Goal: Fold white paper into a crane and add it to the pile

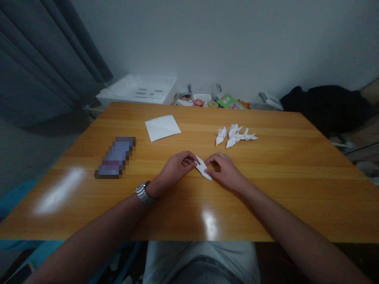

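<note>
Between the fingertips of both hands, near the middle of the wooden table (266,205), lies a small folded white paper piece (203,168), a narrow pointed strip slanting from upper left to lower right and resting on the tabletop. The left hand (177,169) pinches its upper end with thumb and forefinger, the other fingers curled under; the right hand (225,170) presses on its lower part with bent fingers drawn close together. A metal wristwatch (145,192) sits on the left wrist. Farther back on the right, well apart from the hands, a cluster of finished white paper figures (235,136) lies on the table, and to the left of these a blank sheet torn from a notepad (162,127). A pixelated, blurred-out object (116,157) lies to the left of the hands; what it is cannot be made out. Behind the table stand a white plastic box (139,90) and small clutter too dim to tell apart. Both forearms are cut off by the lower edge.
</note>
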Motion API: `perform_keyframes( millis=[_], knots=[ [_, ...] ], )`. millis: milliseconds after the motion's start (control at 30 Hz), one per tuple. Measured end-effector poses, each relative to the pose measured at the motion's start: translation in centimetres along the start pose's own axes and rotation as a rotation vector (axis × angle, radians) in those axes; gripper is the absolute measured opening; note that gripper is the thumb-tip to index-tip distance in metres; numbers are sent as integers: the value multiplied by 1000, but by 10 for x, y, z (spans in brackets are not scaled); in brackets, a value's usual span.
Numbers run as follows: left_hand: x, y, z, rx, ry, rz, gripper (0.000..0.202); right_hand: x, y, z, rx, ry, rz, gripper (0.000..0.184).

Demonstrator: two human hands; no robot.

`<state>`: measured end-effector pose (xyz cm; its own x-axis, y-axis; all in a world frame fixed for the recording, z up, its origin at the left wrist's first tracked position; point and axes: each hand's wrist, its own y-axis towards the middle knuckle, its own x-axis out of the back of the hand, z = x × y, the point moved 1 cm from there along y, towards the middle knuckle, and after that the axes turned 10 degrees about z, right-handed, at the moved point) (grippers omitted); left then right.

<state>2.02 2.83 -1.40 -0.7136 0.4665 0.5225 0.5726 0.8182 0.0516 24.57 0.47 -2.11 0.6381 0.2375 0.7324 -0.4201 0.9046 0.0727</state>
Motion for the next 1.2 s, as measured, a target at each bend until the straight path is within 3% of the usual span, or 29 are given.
perform_keyframes(
  millis=[133,267,367,500,700,1200],
  knots=[
    [0,1,-4,-24,-162,-12,15,0,0,0,6,128,-2,14],
    [-1,0,-9,-34,-312,-40,21,-2,0,5,-39,471,-16,27],
    [-3,0,-11,-62,-407,-49,23,-3,0,10,-56,668,52,38],
    [-6,-1,-16,-81,-517,-38,28,-4,-1,16,-94,812,90,35],
    [-9,-3,-25,-51,-574,49,25,1,-4,25,-116,852,92,34],
    [-11,-1,-20,-11,-626,-49,26,-2,-5,25,-90,820,74,32]
  ],
)
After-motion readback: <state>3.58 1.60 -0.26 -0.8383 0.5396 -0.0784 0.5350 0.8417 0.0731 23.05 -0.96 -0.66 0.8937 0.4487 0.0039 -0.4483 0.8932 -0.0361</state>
